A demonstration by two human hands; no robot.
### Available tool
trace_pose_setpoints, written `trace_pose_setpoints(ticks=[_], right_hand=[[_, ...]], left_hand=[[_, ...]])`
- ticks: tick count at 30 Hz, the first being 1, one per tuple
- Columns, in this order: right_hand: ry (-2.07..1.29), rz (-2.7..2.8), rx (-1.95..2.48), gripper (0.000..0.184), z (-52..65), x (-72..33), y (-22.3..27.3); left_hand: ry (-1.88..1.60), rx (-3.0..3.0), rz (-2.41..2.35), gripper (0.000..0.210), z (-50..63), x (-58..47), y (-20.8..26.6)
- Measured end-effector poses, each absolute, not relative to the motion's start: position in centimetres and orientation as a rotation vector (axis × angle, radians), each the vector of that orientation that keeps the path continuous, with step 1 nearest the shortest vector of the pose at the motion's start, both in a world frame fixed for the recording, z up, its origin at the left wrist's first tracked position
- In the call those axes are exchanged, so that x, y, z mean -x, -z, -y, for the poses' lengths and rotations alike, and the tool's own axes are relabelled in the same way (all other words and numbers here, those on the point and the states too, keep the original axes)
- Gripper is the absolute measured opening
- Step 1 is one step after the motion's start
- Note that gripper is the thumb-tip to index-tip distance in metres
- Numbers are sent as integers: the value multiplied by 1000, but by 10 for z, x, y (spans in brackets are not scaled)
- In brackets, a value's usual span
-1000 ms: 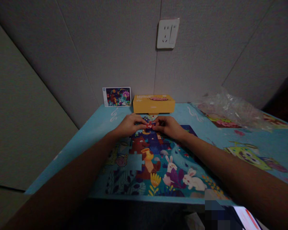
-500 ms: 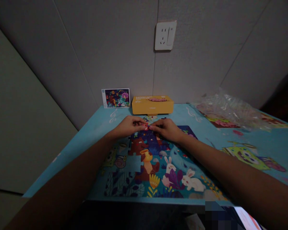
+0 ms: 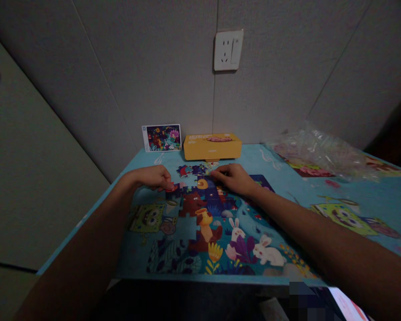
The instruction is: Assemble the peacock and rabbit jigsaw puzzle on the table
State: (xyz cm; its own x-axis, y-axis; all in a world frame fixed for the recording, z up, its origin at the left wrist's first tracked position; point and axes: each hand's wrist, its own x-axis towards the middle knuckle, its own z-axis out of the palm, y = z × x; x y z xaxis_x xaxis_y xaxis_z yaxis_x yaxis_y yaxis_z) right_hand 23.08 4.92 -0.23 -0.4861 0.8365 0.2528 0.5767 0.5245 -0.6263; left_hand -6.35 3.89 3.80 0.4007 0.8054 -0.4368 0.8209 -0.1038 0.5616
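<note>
A partly assembled jigsaw puzzle point(image 3: 217, 227) with a bear, rabbits and flowers lies flat on the table. My left hand point(image 3: 157, 177) is at the puzzle's upper left, its fingers closed on a small puzzle piece point(image 3: 171, 187) with red on it. Most of that piece is hidden by the fingers. Over the top edge of the puzzle rests my right hand point(image 3: 233, 179), fingers bent and drawn together; what lies under its fingertips is hidden. Loose puzzle pieces point(image 3: 185, 171) lie just beyond the puzzle, between the hands.
Against the wall stand a picture card point(image 3: 163, 138) and a yellow box point(image 3: 212, 149). Crumpled clear plastic point(image 3: 327, 151) covers part of the table's right back. The blue cartoon-printed tabletop point(image 3: 287, 187) ends at a front edge below the puzzle.
My left hand has moved left and slightly nearer, carrying the red piece away from my right hand. More of the loose pieces now shows. My right hand stays nearly in place.
</note>
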Motion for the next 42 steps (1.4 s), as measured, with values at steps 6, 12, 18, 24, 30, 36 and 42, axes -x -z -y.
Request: trace_pose_setpoints(ticks=[6,12,18,24,30,36,42], right_hand=[[-645,2236,1145,42,-50,-231,3],[-635,2244,1157,42,-50,-231,3],[-659,2252,1132,42,-52,-231,5],[-631,2267,1137,44,-51,-231,3],[-650,2262,1150,43,-51,-231,3],[-664,2254,1142,43,-52,-231,5],[-694,2252,1128,42,-51,-232,3]], left_hand=[[69,-1918,-1342,35,-39,64,-39],[182,-1899,-1220,27,-35,65,-43],[264,-1885,-1227,29,-30,55,-43],[267,-1901,-1233,28,-32,54,-40],[261,-1899,-1201,27,-30,56,-43],[240,-1922,-1175,27,-28,57,-46],[135,-2026,-1250,26,-32,49,-38]])
